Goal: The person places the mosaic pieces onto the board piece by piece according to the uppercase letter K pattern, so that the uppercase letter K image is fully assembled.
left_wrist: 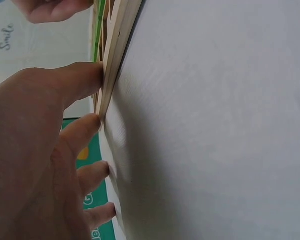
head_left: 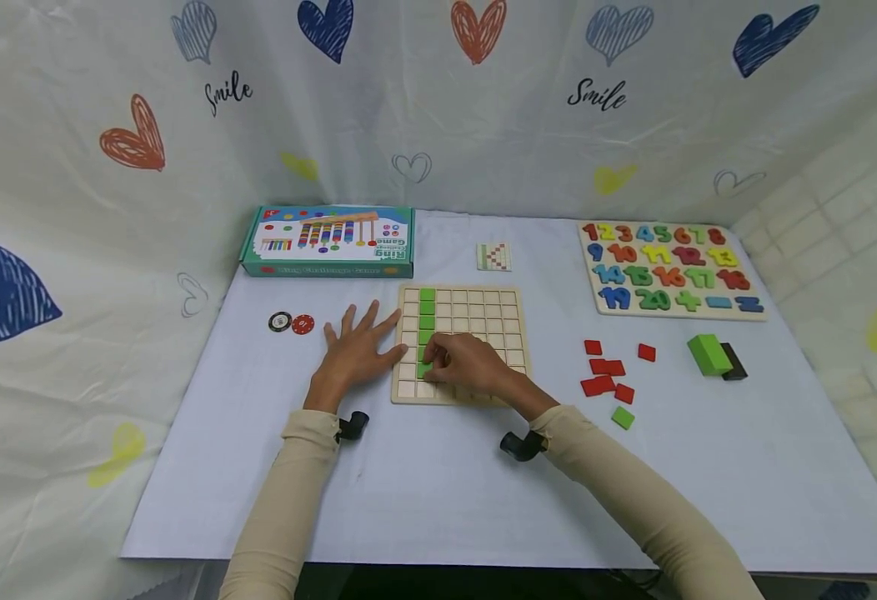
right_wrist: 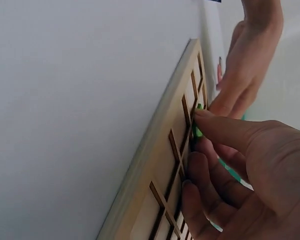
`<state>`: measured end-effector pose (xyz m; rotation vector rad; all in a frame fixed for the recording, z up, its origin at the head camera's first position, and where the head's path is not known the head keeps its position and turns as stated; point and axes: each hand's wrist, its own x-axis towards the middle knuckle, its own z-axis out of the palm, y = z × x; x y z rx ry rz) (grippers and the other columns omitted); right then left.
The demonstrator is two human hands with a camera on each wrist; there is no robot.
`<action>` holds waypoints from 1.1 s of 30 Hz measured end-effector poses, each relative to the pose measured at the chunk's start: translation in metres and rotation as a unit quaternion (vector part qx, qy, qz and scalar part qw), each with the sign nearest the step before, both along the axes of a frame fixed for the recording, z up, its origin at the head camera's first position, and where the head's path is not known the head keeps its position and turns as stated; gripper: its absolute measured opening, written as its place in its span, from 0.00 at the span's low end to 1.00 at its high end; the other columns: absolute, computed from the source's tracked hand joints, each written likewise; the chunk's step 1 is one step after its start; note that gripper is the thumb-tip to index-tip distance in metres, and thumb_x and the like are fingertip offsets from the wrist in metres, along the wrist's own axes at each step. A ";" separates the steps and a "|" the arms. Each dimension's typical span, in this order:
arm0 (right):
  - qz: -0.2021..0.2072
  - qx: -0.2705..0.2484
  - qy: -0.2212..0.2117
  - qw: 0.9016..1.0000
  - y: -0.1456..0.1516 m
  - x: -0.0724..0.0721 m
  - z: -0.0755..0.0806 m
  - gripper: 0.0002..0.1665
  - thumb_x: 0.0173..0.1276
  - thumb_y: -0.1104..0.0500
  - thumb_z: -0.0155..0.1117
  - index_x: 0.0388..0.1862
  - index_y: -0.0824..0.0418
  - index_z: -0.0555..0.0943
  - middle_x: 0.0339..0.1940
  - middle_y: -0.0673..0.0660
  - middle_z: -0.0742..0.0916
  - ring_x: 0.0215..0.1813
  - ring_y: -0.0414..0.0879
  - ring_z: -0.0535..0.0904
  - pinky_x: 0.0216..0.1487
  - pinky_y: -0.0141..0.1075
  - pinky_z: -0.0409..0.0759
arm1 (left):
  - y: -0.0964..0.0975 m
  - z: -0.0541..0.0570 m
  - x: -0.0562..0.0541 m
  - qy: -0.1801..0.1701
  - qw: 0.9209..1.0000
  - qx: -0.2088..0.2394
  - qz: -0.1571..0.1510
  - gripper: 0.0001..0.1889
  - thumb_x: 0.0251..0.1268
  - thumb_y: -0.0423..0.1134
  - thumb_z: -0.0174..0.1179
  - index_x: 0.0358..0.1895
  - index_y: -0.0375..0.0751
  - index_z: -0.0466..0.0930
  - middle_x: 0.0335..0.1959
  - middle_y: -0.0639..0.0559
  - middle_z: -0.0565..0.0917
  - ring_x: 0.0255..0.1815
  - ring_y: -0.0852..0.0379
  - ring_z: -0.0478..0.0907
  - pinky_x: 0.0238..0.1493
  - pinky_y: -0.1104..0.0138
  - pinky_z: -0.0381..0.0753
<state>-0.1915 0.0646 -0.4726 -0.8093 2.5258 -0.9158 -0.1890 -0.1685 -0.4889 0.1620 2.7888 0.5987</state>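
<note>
A square wooden grid board [head_left: 509, 310] lies mid-table, with a column of green tiles [head_left: 427, 308] near its left side. My left hand [head_left: 354, 354] is spread flat, its thumb and index finger touching the board's left edge; the left wrist view shows these fingertips against the wooden rim. Over the lower part of the green column, my right hand [head_left: 472, 362] pinches a green tile [right_wrist: 199, 131] between thumb and fingers, at a cell of the board. Its other fingers are curled above the grid, and the hand hides part of the board.
Right of the board lie several loose red tiles [head_left: 598, 385], a green tile [head_left: 623, 417], a green block [head_left: 709, 356] and a black piece [head_left: 735, 362]. Behind stand a number puzzle [head_left: 667, 268], a small pattern card [head_left: 494, 257] and a green game box [head_left: 326, 271]. Two round chips [head_left: 303, 324] lie left.
</note>
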 end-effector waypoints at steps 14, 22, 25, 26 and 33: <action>-0.023 -0.018 0.034 0.999 0.021 -0.001 0.017 0.10 0.70 0.58 0.77 0.46 0.57 0.85 0.34 0.48 0.87 0.34 0.41 0.81 0.37 0.36 0.80 | 0.002 0.003 -0.002 0.010 1.000 0.002 0.001 0.39 0.78 0.64 0.54 0.86 0.64 0.55 0.90 0.48 0.45 0.89 0.34 0.32 0.77 0.24 0.31; -0.071 0.020 0.045 0.996 0.069 -0.002 0.030 0.11 0.70 0.58 0.76 0.48 0.59 0.86 0.37 0.51 0.88 0.39 0.46 0.82 0.39 0.39 0.81 | 0.001 0.007 -0.003 0.007 1.000 0.007 0.002 0.39 0.78 0.63 0.55 0.87 0.63 0.54 0.90 0.48 0.44 0.89 0.33 0.31 0.77 0.24 0.30; -0.076 0.034 0.045 0.996 0.089 -0.001 0.035 0.11 0.71 0.57 0.74 0.48 0.59 0.86 0.37 0.51 0.88 0.40 0.47 0.81 0.38 0.38 0.80 | 0.000 0.005 -0.001 0.008 1.000 0.006 0.004 0.39 0.77 0.63 0.55 0.86 0.62 0.55 0.90 0.47 0.44 0.89 0.33 0.31 0.77 0.24 0.30; -0.076 0.038 0.045 0.995 0.096 -0.001 0.037 0.11 0.72 0.57 0.74 0.49 0.60 0.86 0.37 0.52 0.88 0.40 0.47 0.81 0.38 0.38 0.80 | -0.001 0.005 -0.001 0.007 1.000 0.006 0.004 0.39 0.77 0.63 0.55 0.86 0.62 0.55 0.90 0.47 0.44 0.89 0.33 0.31 0.77 0.24 0.29; -0.073 0.101 0.034 0.992 0.152 0.006 0.054 0.12 0.73 0.57 0.73 0.51 0.60 0.86 0.39 0.52 0.89 0.41 0.46 0.82 0.37 0.38 0.82 | 0.001 0.001 0.002 0.001 1.000 0.010 0.005 0.39 0.77 0.64 0.56 0.86 0.64 0.55 0.90 0.48 0.44 0.89 0.34 0.30 0.77 0.25 0.29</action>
